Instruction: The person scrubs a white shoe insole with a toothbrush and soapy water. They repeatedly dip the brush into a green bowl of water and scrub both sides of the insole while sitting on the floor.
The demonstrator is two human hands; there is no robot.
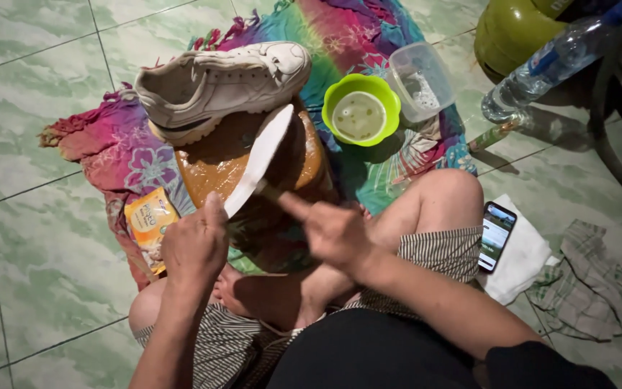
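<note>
Both hands grip one white insole (262, 155): my left hand (194, 245) pinches its near end, thumb on top, fingers closed underneath; my right hand (331, 232) is closed around what looks like a small brush handle, forefinger extended toward the insole's lower edge. I cannot tell the tool's exact kind, as the fingers hide most of it.

Position: insole is held tilted, running from the left thumb up and away over a brown wooden stool (232, 162). Its far tip ends just below the white sneaker (224, 83), which lies on its side across the stool's far edge, sole toward me, opening to the left.

Surroundings noted:
- Green bowl (361, 108) with pale liquid, right of the stool, on the multicoloured cloth (116, 144) spread on the green tiled floor (30, 216).
- Clear plastic tub (420, 79) touching the bowl's far right side.
- Yellow sachet (149, 220) on the cloth, just left of the left hand.
- Clear water bottle (556, 61) lying tilted at upper right, next to a green rounded vessel (512, 29).
- Phone (497, 234), screen lit, on a white cloth (523, 259) beside the right knee; a checked rag (592, 281) further right.

Person sits cross-legged, striped shorts, dark top.
</note>
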